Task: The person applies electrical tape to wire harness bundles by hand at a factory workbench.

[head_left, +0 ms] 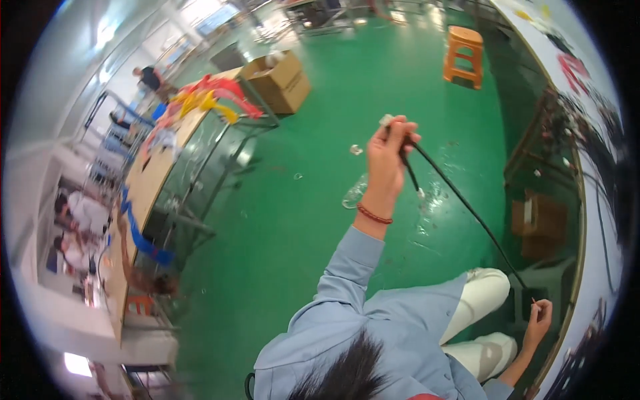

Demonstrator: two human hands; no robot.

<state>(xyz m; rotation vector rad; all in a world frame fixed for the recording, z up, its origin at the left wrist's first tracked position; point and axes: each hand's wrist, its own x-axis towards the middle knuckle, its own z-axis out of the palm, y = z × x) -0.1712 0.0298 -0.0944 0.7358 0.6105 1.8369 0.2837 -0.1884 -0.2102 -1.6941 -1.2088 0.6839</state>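
My left hand (389, 157), with a red beaded bracelet at the wrist, is stretched out over the floor. Its fingers are closed around a black cable (460, 195). A small whitish connector (386, 120) pokes out above the fingers, and a short cable end with a pale tip hangs below them. From there the cable runs slanting down to the right, close to my right hand (541, 321). That hand is pinched, with a thin orange-red wire end (534, 303) at its fingertips beside the table edge.
Along the right runs a long table (603, 220) with dark cables on it. Cardboard boxes (542, 223) stand beneath it and at the far left (288, 83). An orange stool (463, 57) stands ahead. A wooden bench (148, 183) bears coloured bundles. Clear plastic scraps (355, 192) lie on the floor.
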